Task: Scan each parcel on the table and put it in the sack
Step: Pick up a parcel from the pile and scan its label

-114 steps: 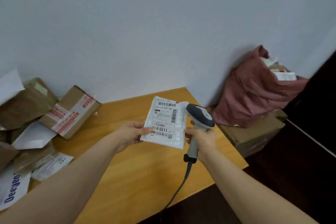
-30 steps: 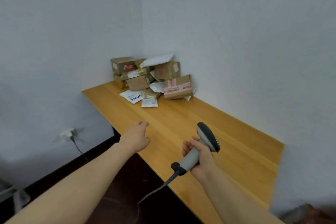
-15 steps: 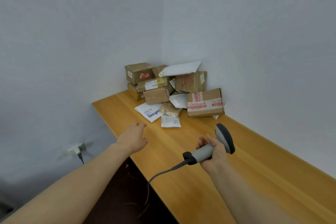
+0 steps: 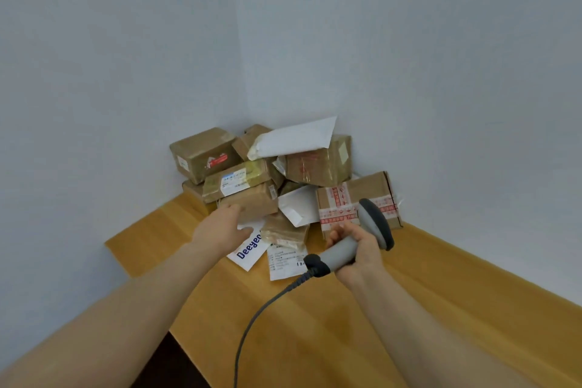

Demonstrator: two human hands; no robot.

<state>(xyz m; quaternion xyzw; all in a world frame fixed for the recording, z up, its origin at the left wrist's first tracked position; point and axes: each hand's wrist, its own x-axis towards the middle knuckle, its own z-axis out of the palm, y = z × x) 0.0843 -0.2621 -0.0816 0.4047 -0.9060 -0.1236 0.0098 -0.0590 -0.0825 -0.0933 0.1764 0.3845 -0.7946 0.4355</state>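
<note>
The white mailer (image 4: 248,253) is partly hidden by the left hand (image 4: 220,227); the scanner cable (image 4: 248,327) is cut by the bottom edge — print on the flat parcel (image 4: 285,263) cannot be read.

Pale blue-grey left wall (image 4: 119,57) and right wall (image 4: 441,50) meet at a corner (image 4: 231,41); far below that corner, slightly leftward, dark floor (image 4: 171,367) shows.

small parcel-handling room, a makeshift mail or dispatch spot: taped cardboard boxes (image 4: 201,151) and white poly mailers (image 4: 296,137) heaped in the corner of a light wooden table (image 4: 441,309) against plain pale walls (image 4: 126,57), with a corded barcode scanner (image 4: 374,221) held above the tabletop.
</note>
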